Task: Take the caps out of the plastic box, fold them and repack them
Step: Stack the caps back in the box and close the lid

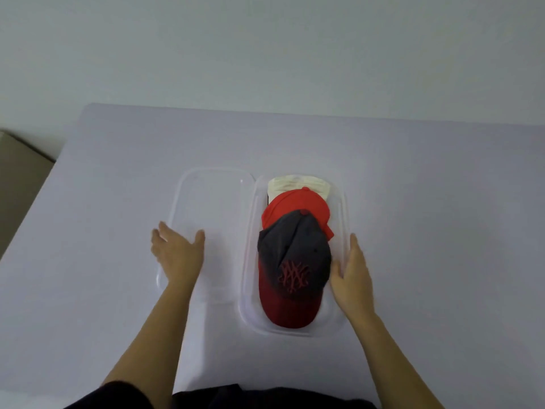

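Observation:
A clear plastic box point(247, 290) lies open in the middle of the white table. Three caps lie stacked in it: a grey and dark red cap point(292, 270) with a red logo nearest me, a bright red cap point(295, 205) behind it and a cream cap point(298, 184) at the far end. The box's clear lid point(188, 184) lies flat to the left, touching the box. My left hand point(177, 249) rests flat on the lid's near part, fingers spread. My right hand point(352, 278) lies against the box's right wall, fingers apart, thumb over the rim near the grey cap.
The white table point(427, 231) reaches the pale wall at the back. Its left edge runs diagonally, with a brown cardboard box point(20, 178) beyond it at the far left. My dark clothing shows at the bottom.

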A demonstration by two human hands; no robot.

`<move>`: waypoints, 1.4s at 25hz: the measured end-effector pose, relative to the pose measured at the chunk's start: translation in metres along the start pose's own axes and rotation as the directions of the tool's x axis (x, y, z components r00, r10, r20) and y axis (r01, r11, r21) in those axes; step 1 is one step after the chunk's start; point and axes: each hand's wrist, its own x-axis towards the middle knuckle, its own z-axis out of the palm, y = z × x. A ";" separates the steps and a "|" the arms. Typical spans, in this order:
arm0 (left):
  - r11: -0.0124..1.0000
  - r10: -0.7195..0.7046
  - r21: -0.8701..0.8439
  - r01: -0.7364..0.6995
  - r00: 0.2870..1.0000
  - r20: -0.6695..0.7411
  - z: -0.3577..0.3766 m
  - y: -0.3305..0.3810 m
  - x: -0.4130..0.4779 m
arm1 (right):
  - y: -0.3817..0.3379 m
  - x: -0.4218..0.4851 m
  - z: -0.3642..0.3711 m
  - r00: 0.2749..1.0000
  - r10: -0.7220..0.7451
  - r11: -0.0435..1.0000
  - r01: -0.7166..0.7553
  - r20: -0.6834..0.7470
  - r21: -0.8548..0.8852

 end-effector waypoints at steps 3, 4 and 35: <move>0.946 -0.239 0.264 0.191 0.957 0.167 -0.007 -0.030 0.029 | 0.004 0.000 0.003 0.992 0.106 0.986 -0.113 0.066 0.123; 0.939 -0.226 0.305 0.160 0.955 0.193 -0.008 -0.033 0.032 | 0.004 0.002 0.004 0.994 0.094 0.988 -0.100 0.057 0.117; 0.893 0.450 -0.222 -0.392 0.780 0.434 0.008 0.038 -0.092 | -0.024 -0.010 -0.013 1.000 -0.005 0.928 0.013 -0.024 0.372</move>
